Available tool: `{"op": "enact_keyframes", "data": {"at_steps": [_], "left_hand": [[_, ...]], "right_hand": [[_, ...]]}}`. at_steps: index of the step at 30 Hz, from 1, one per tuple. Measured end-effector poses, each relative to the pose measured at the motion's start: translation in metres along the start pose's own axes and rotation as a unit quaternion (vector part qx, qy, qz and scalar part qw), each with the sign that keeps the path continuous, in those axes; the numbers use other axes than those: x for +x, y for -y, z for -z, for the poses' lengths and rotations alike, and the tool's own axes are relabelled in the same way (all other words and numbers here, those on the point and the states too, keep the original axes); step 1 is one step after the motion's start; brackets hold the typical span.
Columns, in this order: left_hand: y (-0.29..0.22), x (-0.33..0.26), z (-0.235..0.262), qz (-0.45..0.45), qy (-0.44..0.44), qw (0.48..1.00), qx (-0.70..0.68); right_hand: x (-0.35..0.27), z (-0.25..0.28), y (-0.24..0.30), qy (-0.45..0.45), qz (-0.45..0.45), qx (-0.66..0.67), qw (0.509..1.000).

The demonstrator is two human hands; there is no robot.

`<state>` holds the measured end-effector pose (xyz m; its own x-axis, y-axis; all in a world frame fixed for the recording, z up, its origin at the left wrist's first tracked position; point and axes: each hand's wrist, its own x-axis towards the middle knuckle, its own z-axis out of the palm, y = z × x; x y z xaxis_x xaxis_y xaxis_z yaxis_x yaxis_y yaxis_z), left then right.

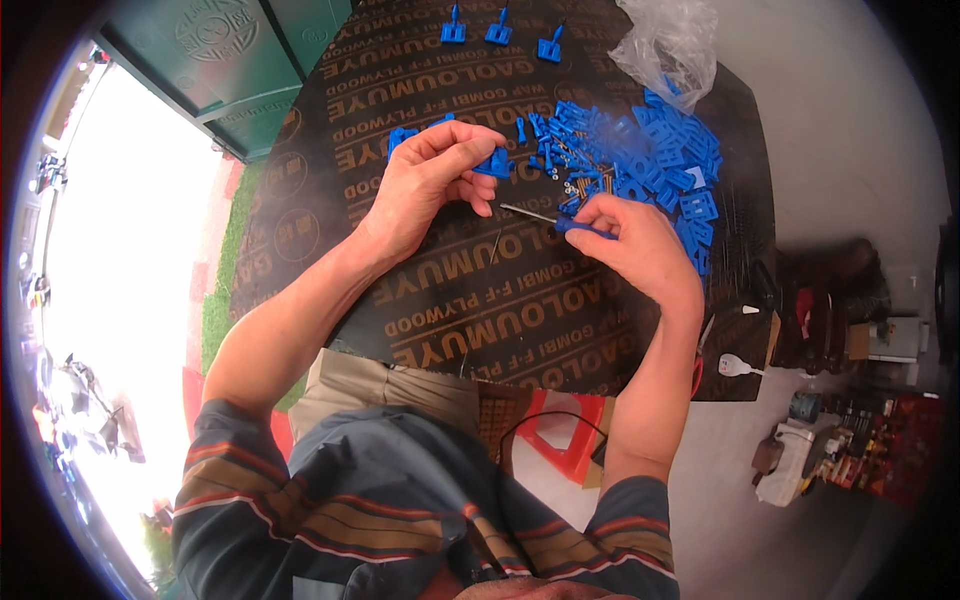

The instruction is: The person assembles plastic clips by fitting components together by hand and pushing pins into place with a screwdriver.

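Over the dark plywood tabletop (470,310), my left hand (420,185) pinches a small blue plastic part (496,163) between thumb and fingers, which hide some of it. My right hand (640,245) is closed round the blue handle of a screwdriver (540,215). Its thin metal shaft points left, with the tip just below and apart from the blue part. More blue plastic (402,138) shows behind my left hand, partly covered by it. To the right of the held part lies a heap of loose blue plastic pieces (665,150), with small brass-coloured screws (590,187) at its near edge.
Three blue assemblies (498,28) with thin rods stand in a row at the far edge. A clear plastic bag (665,45) lies behind the heap. At the right corner is a white plug-like object (740,366). A red stool (565,440) stands below the near edge.
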<state>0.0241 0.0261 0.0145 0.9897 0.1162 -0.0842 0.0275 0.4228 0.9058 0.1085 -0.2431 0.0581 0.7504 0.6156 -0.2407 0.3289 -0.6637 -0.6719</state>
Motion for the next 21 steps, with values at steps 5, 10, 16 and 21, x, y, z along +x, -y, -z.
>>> {"op": "enact_keyframes", "data": {"at_steps": [5, 10, 16, 21], "left_hand": [[0.003, 0.0, 0.002, 0.006, 0.008, 1.0, -0.006], [0.004, 0.001, 0.004, 0.006, 0.019, 1.0, -0.021], [0.004, -0.001, -0.001, 0.044, 0.043, 0.998, 0.004], [0.007, -0.006, -0.003, 0.046, 0.075, 0.996, 0.002]], "right_hand": [[-0.008, 0.001, 0.014, -0.004, -0.044, -0.104, 0.994], [-0.009, -0.001, 0.007, -0.068, 0.018, -0.178, 0.981], [-0.005, -0.003, 0.027, -0.156, 0.036, -0.062, 0.985], [0.001, -0.036, 0.039, -0.18, 0.195, 0.035, 0.963]]}}
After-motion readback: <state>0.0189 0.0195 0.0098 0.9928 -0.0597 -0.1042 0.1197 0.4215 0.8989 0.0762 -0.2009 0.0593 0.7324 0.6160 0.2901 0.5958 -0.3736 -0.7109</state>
